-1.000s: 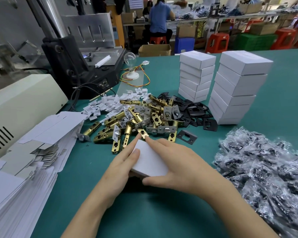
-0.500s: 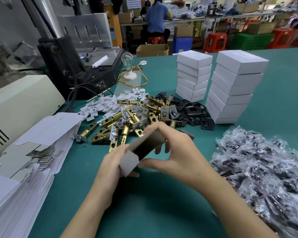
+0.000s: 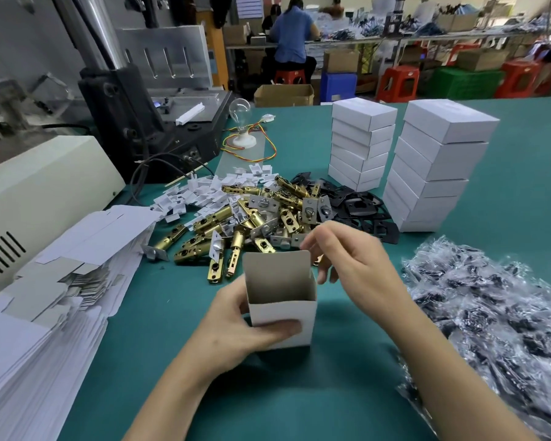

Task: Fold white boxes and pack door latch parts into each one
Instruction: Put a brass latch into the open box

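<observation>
A small white box (image 3: 282, 313) stands upright over the green table, its top open and its grey lid flap raised. My left hand (image 3: 236, 326) grips the box's lower front, thumb across the white face. My right hand (image 3: 347, 256) hovers just right of the open top with loosely curled fingers, touching or nearly touching the flap's edge. Behind the box lies a heap of brass door latches (image 3: 236, 224) with silver faceplates, and black strike plates (image 3: 353, 205) beside them.
Flat unfolded box blanks (image 3: 45, 307) are stacked at the left. Two piles of closed white boxes (image 3: 433, 163) stand at the back right. Clear bags of black parts (image 3: 497, 313) fill the right. A beige machine (image 3: 29, 192) and a black press sit at the left rear.
The flat box was lifted, opened out and turned upright with its mouth up. My right hand let go of it and rose beside the flap.
</observation>
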Motion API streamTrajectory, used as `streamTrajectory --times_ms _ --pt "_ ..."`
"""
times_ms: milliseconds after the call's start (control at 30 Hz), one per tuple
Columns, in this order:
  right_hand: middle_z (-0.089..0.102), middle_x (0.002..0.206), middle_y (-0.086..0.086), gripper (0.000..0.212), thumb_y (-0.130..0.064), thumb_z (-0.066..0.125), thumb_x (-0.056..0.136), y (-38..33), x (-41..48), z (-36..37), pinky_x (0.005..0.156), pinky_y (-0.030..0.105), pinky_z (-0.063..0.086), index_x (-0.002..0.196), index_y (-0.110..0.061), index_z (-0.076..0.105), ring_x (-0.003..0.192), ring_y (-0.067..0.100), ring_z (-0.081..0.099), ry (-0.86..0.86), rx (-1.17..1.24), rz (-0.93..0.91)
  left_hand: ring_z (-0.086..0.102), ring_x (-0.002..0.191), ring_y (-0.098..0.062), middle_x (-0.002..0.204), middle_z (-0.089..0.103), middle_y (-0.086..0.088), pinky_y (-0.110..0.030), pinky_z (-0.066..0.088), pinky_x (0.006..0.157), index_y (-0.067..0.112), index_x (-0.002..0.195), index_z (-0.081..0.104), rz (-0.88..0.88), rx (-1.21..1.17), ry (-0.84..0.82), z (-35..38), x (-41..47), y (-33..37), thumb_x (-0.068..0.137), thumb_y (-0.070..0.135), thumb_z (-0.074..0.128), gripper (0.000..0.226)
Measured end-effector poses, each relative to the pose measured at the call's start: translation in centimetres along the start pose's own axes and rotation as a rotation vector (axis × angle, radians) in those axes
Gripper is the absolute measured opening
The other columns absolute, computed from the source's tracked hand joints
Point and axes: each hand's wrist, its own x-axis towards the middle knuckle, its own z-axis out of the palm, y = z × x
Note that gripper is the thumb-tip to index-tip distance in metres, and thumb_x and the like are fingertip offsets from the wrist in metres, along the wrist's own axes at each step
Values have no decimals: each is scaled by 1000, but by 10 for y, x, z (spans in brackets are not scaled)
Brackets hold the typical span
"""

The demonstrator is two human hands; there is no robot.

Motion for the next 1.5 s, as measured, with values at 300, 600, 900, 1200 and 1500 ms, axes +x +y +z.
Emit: streamTrajectory --times_ms 300,600,900,1200,1500 --pt "63 130 0 36 -21 55 104 1 62 43 76 19 47 139 -21 62 119 22 60 -515 -632 7 60 82 -3 90 67 10 -18 51 75 29 102 68 -60 -85 -302 3 -5 15 87 -4 78 37" --pt "51 108 6 31 -28 48 106 -5 98 88 59 30 36 135 -22 56 97 24 57 -750 -1236 -566 65 100 10 104 72 29 -12 52 85 65 106 67 -109 -154 -275 -6 -9 17 79 15 84 60" --pt "62 105 7 20 -17 65 98 -9 110 65 65 39 48 118 -15 70 86 28 60 -409 -860 -518 67 99 3 105 73 22 -17 54 86 57 108 69 -100 -212 -224 -5 -6 15 76 29 85 45" --pt "68 111 0 15 -11 63 100 -41 106 22 83 35 61 115 -13 62 90 14 71 -72 -219 -145 72 97 2 101 78 19 -15 54 81 45 107 75 -114 -185 -125 -7 -2 6 80 17 85 40" --pt "74 92 2 9 -22 62 98 -95 37 -23 74 32 56 104 -16 61 83 22 71 62 288 -176 71 94 -1 101 76 13 -17 56 79 44 106 72 -102 -158 37 -6 6 -4 68 34 89 43"
